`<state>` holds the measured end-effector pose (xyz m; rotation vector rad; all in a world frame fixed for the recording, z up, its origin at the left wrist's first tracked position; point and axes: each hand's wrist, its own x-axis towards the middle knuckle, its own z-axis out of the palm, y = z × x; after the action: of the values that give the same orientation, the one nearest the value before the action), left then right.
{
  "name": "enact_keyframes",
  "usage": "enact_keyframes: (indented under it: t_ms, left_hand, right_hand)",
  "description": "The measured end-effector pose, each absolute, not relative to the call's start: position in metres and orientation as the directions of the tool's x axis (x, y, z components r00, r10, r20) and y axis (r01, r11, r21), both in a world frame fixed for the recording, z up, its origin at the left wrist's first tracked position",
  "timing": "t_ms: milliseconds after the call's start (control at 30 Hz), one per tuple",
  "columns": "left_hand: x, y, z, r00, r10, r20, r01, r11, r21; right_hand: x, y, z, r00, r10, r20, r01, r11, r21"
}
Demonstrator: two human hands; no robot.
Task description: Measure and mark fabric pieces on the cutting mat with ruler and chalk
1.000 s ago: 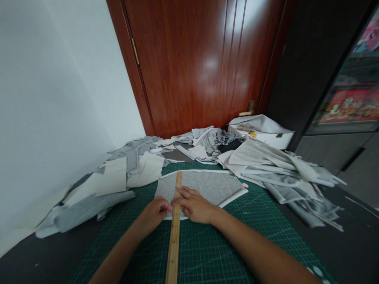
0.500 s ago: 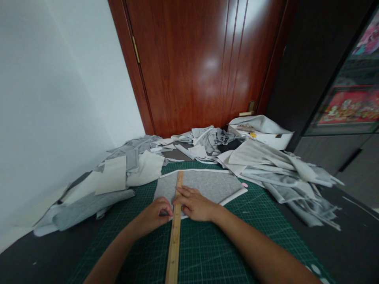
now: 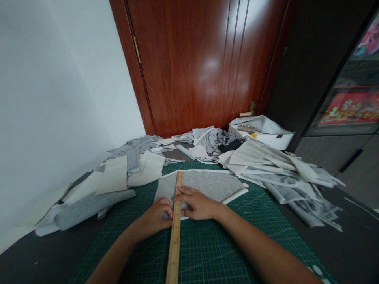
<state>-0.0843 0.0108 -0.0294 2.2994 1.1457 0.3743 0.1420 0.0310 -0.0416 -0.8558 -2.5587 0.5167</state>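
Note:
A light grey fabric piece point(image 3: 213, 183) with pale edges lies flat on the green cutting mat point(image 3: 207, 252). Across its left part runs a long wooden ruler point(image 3: 174, 240), reaching toward me past the fabric's near edge. My right hand point(image 3: 197, 203) rests on the ruler and fabric, its fingers spread and laid over the wood. At the ruler's left edge is my left hand point(image 3: 155, 217), fingers curled, with thumb and forefinger tips close together by the wood and the fabric's near edge. Whatever is between those tips is too small to make out.
Grey and cream fabric pieces point(image 3: 112, 175) are heaped at the left, against the wall. Another fabric stack point(image 3: 272, 165) lies at the right, with a white box point(image 3: 275, 141) behind it. A small pink piece point(image 3: 245, 185) sits by the fabric's right corner. A wooden door point(image 3: 189, 71) stands behind.
My left thumb has shifted toward me along the ruler's edge, and its gap from the forefinger has changed slightly. The right hand, ruler and fabric stay almost where they were.

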Motion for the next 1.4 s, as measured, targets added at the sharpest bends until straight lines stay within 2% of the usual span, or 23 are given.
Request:
enact_keyframes:
  t_ms: [233,367,433,600,767,867,1067,1400]
  left_hand:
    - [-0.082,0.007,-0.018,0.643,0.759,-0.107,0.635,-0.449,0.629]
    - [-0.076,0.003,-0.012,0.567,0.808,-0.160,0.656,-0.325,0.681]
    - [-0.075,0.002,-0.012,0.547,0.818,-0.177,0.678,-0.308,0.668]
    - [-0.079,0.003,-0.017,0.533,0.831,-0.158,0.730,-0.358,0.582]
    - [-0.083,0.006,-0.019,0.575,0.811,-0.110,0.710,-0.428,0.559]
    - [-0.082,0.007,-0.017,0.561,0.815,-0.142,0.710,-0.386,0.590]
    - [-0.077,0.006,-0.023,0.557,0.812,-0.172,0.623,-0.272,0.733]
    - [-0.079,0.007,-0.023,0.605,0.781,-0.154,0.631,-0.353,0.691]
  right_hand:
    - [0.143,0.034,-0.044,-0.741,0.618,0.262,0.492,0.766,-0.413]
    - [0.142,0.034,-0.045,-0.739,0.625,0.252,0.500,0.759,-0.417]
    - [0.142,0.034,-0.045,-0.732,0.634,0.249,0.506,0.752,-0.423]
    - [0.142,0.033,-0.043,-0.729,0.638,0.248,0.502,0.744,-0.441]
    - [0.141,0.032,-0.043,-0.720,0.647,0.252,0.509,0.738,-0.443]
    - [0.141,0.032,-0.044,-0.713,0.657,0.244,0.520,0.730,-0.444]
    - [0.140,0.031,-0.042,-0.720,0.652,0.238,0.518,0.733,-0.441]
    - [0.140,0.024,-0.048,-0.673,0.664,0.325,0.494,0.731,-0.471]
